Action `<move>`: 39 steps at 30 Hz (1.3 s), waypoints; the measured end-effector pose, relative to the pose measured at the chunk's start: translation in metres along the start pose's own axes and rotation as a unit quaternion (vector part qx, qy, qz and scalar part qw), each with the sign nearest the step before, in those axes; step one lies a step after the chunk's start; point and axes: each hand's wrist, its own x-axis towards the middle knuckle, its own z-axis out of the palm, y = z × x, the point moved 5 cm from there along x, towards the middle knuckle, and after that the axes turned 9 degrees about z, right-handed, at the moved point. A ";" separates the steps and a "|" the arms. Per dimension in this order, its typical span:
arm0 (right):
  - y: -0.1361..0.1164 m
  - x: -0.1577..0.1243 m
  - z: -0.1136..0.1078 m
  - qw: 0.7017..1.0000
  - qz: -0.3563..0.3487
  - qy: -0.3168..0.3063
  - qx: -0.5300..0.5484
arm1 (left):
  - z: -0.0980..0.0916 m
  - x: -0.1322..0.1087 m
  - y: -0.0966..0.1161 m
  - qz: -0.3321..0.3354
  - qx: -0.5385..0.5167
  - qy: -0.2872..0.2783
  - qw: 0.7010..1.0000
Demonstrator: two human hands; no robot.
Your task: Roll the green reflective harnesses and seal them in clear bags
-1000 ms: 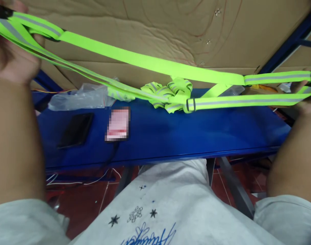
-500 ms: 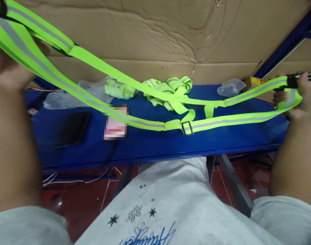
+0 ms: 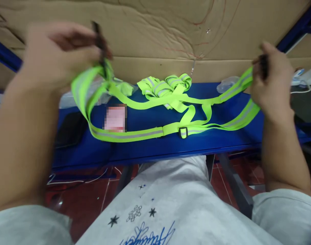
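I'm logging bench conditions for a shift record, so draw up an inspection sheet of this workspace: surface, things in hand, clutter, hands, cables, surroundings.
Surface: blue table, partly covered.
Things in hand: yellow-green strap with grey stripes, looped between both hands; black adjuster on its near side.
Clutter: bundled straps behind it; pixelated pink item; dark flat object; clear plastic toward the right.
Hands: left hand, blurred, and right hand each grip the strap at a black fitting.
Cables: white cable below the table, left; another at far right.
Surroundings: cardboard behind, blue frame bar, red tiled floor.
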 end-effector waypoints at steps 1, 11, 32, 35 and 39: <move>-0.023 0.001 0.008 0.999 -0.013 -0.017 -0.047 | 0.015 0.000 0.009 0.013 0.044 0.021 0.999; -0.140 -0.025 0.075 0.990 -0.015 -0.136 -0.025 | 0.139 0.020 0.025 0.036 0.015 -0.141 0.989; -0.170 0.009 0.050 0.996 -0.024 -0.086 -0.028 | 0.109 0.025 0.061 0.061 -0.045 -0.086 0.993; -0.177 0.012 0.047 0.994 -0.032 -0.091 -0.043 | 0.103 0.023 0.068 0.076 -0.022 -0.097 0.992; -0.184 0.013 0.049 0.994 -0.045 -0.092 -0.049 | 0.105 0.023 0.055 0.008 -0.069 -0.104 0.992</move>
